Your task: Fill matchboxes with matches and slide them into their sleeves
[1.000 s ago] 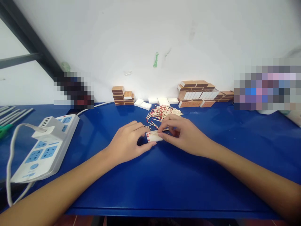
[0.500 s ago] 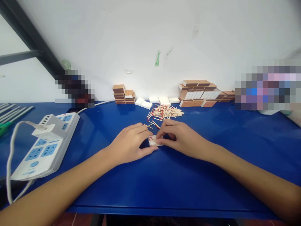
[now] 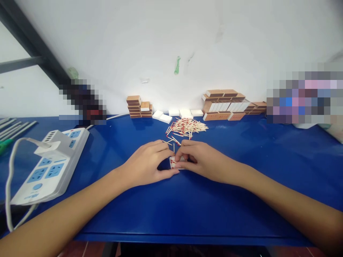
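Observation:
A small white matchbox tray [image 3: 183, 168] lies on the blue table, with a few red-headed matchsticks [image 3: 173, 162] inside it. My left hand [image 3: 151, 160] is curved around the tray's left end, thumb at the near side and fingers at the far side. Over the tray, my right hand [image 3: 199, 159] has its thumb and fingers pinched at the matchsticks; its fingers hide most of the tray's right part. Just beyond the hands is a loose pile of matchsticks [image 3: 189, 126], with several stray ones on its near side.
White trays [image 3: 164, 117] lie along the wall. Stacked brown matchboxes stand at left [image 3: 134, 106] and in a larger stack at right [image 3: 223, 106]. A white power strip [image 3: 56, 167] with a cable occupies the table's left side, near metal rods [image 3: 18, 129].
My right fingertips have shifted slightly left and lower into the tray. A stray matchstick now shows just beyond the tray. My left hand keeps its place around the tray.

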The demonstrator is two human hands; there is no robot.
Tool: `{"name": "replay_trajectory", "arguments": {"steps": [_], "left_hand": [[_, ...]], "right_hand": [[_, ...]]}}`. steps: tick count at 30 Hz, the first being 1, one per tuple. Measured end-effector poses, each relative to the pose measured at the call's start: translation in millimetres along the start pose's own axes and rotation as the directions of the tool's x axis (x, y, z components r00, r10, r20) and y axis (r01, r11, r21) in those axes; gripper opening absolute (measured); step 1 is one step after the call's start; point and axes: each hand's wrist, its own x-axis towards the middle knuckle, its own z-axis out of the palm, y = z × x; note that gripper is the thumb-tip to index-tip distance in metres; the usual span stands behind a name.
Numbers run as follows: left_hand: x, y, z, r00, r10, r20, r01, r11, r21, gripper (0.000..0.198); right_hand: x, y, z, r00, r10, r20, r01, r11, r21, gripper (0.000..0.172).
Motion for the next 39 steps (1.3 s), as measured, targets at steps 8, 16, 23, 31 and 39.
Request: {"name": "replay_trajectory", "arguments": {"steps": [8,16,23,31,39], "left_hand": [[2,1,1.4,1.0,-0.012,0.015,0.013,1.0,-0.016,0.026],[4,2,1.5,0.999,-0.023,0.023,0.024,0.999,-0.027,0.025],[3,1,2.1,0.999,-0.019,0.037,0.02,0.999,-0.029,0.027],[2,0,0.1,0.999,-0.011,0.051,0.014,0.998,-0.054,0.032],[1,-1,-0.8,0.999,-0.002,0.047,0.005,0.998,-0.061,0.035]], "right_hand": [[3,-15,-4,0.997,0.079,-0.01,-0.079,0.99,-0.113,0.005],[1,-13,-6,0.999,0.048,0.017,-0.046,0.994,-0.097,0.012],[0,-8,-7,0.999,-0.013,0.05,0.014,1.0,-0.026,0.01],[0,-6,-9,0.997,0.009,0.075,-0.009,1.0,0.002,0.007],[-3,-10,-17,0.994,-0.064,0.089,0.061,0.998,0.035,0.017]]}}
